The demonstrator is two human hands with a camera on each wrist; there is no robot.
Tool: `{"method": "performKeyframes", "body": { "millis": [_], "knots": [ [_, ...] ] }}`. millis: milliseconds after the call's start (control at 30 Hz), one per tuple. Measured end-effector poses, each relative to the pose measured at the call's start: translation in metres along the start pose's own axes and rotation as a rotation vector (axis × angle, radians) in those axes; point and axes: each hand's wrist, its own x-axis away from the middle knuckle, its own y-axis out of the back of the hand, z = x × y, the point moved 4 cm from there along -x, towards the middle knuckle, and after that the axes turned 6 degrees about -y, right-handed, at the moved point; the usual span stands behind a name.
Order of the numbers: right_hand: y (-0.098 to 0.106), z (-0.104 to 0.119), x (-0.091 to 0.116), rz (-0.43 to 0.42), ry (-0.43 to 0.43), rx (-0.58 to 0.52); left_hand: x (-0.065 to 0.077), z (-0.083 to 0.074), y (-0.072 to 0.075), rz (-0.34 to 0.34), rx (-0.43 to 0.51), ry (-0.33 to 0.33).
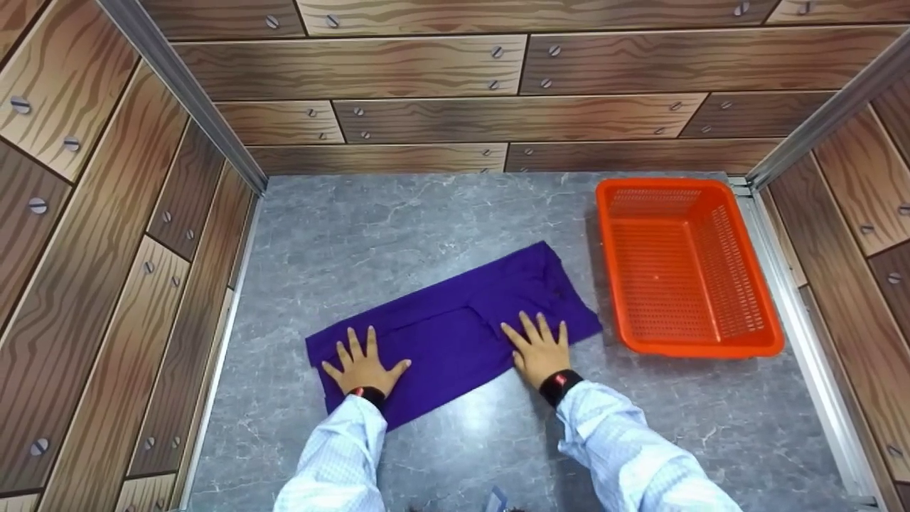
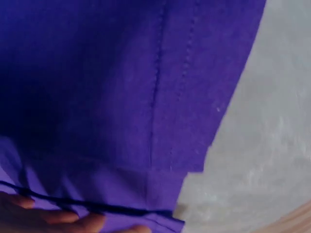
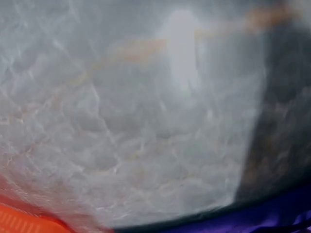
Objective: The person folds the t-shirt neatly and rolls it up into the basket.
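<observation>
A purple cloth garment (image 1: 434, 348), folded into a long rectangle, lies slanted on the grey marbled surface. Across its left end my left hand (image 1: 364, 368) rests flat with fingers spread. Stitched seams and a layered edge of the purple garment (image 2: 175, 97) show in the left wrist view, with fingertips (image 2: 92, 222) at the bottom. Near the garment's lower right edge, my right hand (image 1: 542, 352) touches it, fingers straight and apart. Some creases run through the right part of the cloth. In the right wrist view the hand is hidden and only a purple strip (image 3: 243, 218) appears.
An orange plastic basket (image 1: 657, 277) with perforated walls stands right of the garment; nothing shows inside it. Wood-patterned panels (image 1: 426, 67) enclose the back and sides, and metal rails (image 1: 810, 348) run along the edges. Bare marbled surface (image 1: 398, 220) lies behind the garment.
</observation>
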Motion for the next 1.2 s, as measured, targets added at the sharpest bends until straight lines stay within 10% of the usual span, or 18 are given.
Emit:
{"method": "performKeyframes", "body": {
  "millis": [200, 500, 833, 1067, 1200],
  "knots": [
    [0.006, -0.018, -0.017, 0.048, -0.137, -0.036, 0.016, -0.012, -0.002, -0.028, -0.042, 0.043],
    [0.025, -0.041, -0.023, 0.037, -0.359, -0.028, 0.028, -0.033, 0.012, -0.023, -0.018, -0.095],
    [0.008, 0.040, 0.023, 0.053, -0.174, -0.131, 0.000, -0.035, 0.008, -0.082, 0.106, -0.493],
    [-0.003, 0.062, 0.037, 0.120, -0.120, -0.140, -0.009, -0.036, -0.004, 0.098, 0.039, -0.466],
    [-0.003, 0.058, 0.025, 0.125, -0.108, -0.133, -0.008, -0.034, -0.006, 0.092, 0.076, -0.408]
  ]
}}
